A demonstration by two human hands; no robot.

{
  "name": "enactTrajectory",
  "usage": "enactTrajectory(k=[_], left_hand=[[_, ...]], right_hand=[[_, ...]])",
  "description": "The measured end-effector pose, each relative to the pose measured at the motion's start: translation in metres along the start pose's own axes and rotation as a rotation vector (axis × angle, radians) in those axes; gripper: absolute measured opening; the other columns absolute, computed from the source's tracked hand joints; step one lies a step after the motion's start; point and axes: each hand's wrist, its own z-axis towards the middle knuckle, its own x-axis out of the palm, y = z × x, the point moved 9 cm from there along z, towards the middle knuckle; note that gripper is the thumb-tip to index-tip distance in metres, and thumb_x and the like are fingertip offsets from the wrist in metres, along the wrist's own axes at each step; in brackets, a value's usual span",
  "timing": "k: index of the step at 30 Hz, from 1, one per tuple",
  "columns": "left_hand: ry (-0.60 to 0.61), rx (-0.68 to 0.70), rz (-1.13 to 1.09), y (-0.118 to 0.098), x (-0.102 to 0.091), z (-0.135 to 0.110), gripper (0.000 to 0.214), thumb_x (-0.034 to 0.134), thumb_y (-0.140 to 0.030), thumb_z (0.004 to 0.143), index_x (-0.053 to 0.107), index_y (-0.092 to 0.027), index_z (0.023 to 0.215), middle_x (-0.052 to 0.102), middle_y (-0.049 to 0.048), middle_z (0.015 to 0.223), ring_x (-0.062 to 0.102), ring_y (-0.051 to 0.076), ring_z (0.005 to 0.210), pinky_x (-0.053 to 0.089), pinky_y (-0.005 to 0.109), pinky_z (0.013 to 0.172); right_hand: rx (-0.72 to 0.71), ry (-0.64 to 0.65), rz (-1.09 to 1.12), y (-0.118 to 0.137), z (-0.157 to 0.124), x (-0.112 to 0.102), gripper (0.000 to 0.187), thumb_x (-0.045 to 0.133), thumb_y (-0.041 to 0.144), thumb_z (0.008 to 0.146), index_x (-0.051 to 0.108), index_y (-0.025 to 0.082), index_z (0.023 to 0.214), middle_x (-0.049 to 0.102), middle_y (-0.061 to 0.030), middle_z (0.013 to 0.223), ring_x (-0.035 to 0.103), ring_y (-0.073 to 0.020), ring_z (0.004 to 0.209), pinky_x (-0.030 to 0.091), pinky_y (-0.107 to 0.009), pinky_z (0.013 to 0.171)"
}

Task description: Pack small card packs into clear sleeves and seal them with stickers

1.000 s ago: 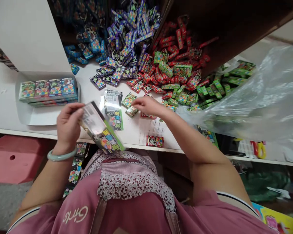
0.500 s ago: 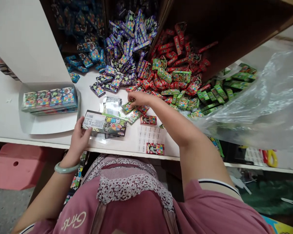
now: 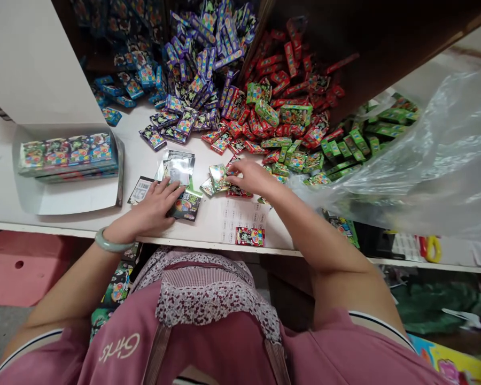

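My left hand (image 3: pixel 154 206) lies flat with fingers spread on a printed bag (image 3: pixel 184 206) that rests on the white table (image 3: pixel 144 155). A clear bag (image 3: pixel 177 167) lies just beyond it. My right hand (image 3: pixel 251 177) is closed in a pinch on small green packets (image 3: pixel 218 176) at the near edge of the piles. A red packet (image 3: pixel 237 191) lies under that hand. Another red packet (image 3: pixel 250 236) sits alone near the table's front edge.
Heaps of small packets fill the back: blue (image 3: pixel 120 80), purple (image 3: pixel 200 64), red (image 3: pixel 292 80), green (image 3: pixel 344 144). A white tray (image 3: pixel 64 198) at left holds a row of filled bags (image 3: pixel 68 155). Crumpled clear plastic (image 3: pixel 425 160) covers the right side. A pink stool (image 3: pixel 28 267) stands below left.
My left hand brought the printed bag down from the air onto the table and now presses it flat. My right hand reached into the pile and drew back with green packets.
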Motion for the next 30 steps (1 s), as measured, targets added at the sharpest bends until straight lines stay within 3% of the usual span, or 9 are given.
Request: enactTrajectory(k=[2, 4, 6, 8, 11, 15, 18, 24, 30], left_hand=[[0.016, 0.038, -0.014, 0.0, -0.005, 0.004, 0.083, 0.072, -0.028, 0.072, 0.043, -0.022, 0.15, 0.051, 0.0196, 0.149, 0.04, 0.046, 0.144, 0.028, 0.07, 0.117], [-0.021, 0.056, -0.047, -0.001, -0.017, 0.005, 0.082, 0.076, -0.034, 0.072, 0.045, -0.022, 0.147, 0.054, 0.0192, 0.143, 0.047, 0.043, 0.137, 0.031, 0.069, 0.116], [-0.089, 0.035, -0.103, 0.0, -0.032, 0.004, 0.084, 0.079, -0.042, 0.072, 0.045, -0.022, 0.147, 0.055, 0.0175, 0.138, 0.051, 0.039, 0.131, 0.038, 0.063, 0.114], [-0.151, -0.011, -0.174, 0.002, -0.042, 0.001, 0.087, 0.079, -0.049, 0.072, 0.044, -0.022, 0.147, 0.053, 0.0157, 0.136, 0.053, 0.036, 0.128, 0.044, 0.056, 0.112], [-0.222, -0.086, -0.253, 0.007, -0.049, -0.003, 0.09, 0.08, -0.055, 0.071, 0.043, -0.023, 0.147, 0.05, 0.0131, 0.135, 0.053, 0.034, 0.126, 0.048, 0.051, 0.11], [-0.276, -0.107, -0.287, 0.011, -0.051, -0.003, 0.093, 0.084, -0.056, 0.066, 0.046, -0.025, 0.145, 0.049, 0.0111, 0.131, 0.053, 0.033, 0.124, 0.049, 0.05, 0.109], [-0.306, -0.076, -0.283, 0.009, -0.052, 0.001, 0.094, 0.085, -0.06, 0.064, 0.048, -0.025, 0.143, 0.05, 0.011, 0.13, 0.053, 0.033, 0.123, 0.049, 0.05, 0.109], [-0.351, 0.012, -0.176, -0.002, -0.051, -0.001, 0.091, 0.081, -0.063, 0.068, 0.047, -0.024, 0.144, 0.052, 0.0144, 0.132, 0.052, 0.035, 0.124, 0.046, 0.054, 0.109], [-0.363, 0.025, -0.136, -0.004, -0.045, -0.005, 0.091, 0.081, -0.061, 0.069, 0.047, -0.024, 0.145, 0.054, 0.0164, 0.133, 0.053, 0.037, 0.123, 0.046, 0.055, 0.108]], right_hand=[[-0.189, 0.044, -0.048, 0.011, 0.003, 0.001, 0.058, 0.081, 0.037, 0.077, 0.061, 0.023, 0.13, 0.055, -0.0147, 0.147, 0.045, -0.0369, 0.141, 0.04, -0.057, 0.114], [-0.315, 0.121, -0.084, 0.017, 0.009, 0.007, 0.084, 0.089, 0.035, 0.067, 0.052, 0.027, 0.142, 0.043, -0.0116, 0.159, 0.032, -0.0378, 0.15, 0.033, -0.06, 0.119], [-0.368, 0.212, -0.107, 0.019, 0.014, 0.016, 0.083, 0.088, 0.029, 0.066, 0.052, 0.027, 0.141, 0.047, -0.0107, 0.155, 0.036, -0.0361, 0.148, 0.033, -0.059, 0.12], [-0.385, 0.21, -0.083, 0.023, 0.015, 0.015, 0.07, 0.081, 0.025, 0.071, 0.055, 0.025, 0.136, 0.054, -0.0115, 0.147, 0.047, -0.0329, 0.139, 0.038, -0.053, 0.118], [-0.407, -0.001, 0.026, 0.037, 0.004, -0.01, 0.064, 0.072, 0.028, 0.079, 0.052, 0.025, 0.14, 0.051, -0.0124, 0.147, 0.047, -0.0318, 0.138, 0.039, -0.05, 0.117], [-0.455, -0.182, 0.046, 0.064, -0.027, -0.033, 0.069, 0.068, 0.033, 0.083, 0.044, 0.029, 0.148, 0.043, -0.0103, 0.154, 0.036, -0.0378, 0.144, 0.029, -0.061, 0.119], [-0.457, -0.164, -0.026, 0.08, -0.038, -0.027, 0.067, 0.069, 0.031, 0.083, 0.047, 0.026, 0.146, 0.044, -0.0124, 0.153, 0.037, -0.0395, 0.14, 0.03, -0.062, 0.117], [-0.579, 0.028, -0.07, 0.094, -0.043, 0.001, 0.065, 0.073, 0.027, 0.081, 0.05, 0.026, 0.142, 0.049, -0.0131, 0.148, 0.044, -0.0356, 0.135, 0.039, -0.057, 0.114], [-0.496, -0.014, 0.188, 0.092, -0.039, 0.011, 0.087, 0.081, 0.034, 0.077, 0.035, 0.022, 0.15, 0.04, -0.0175, 0.155, 0.039, -0.0328, 0.145, 0.037, -0.051, 0.119]])
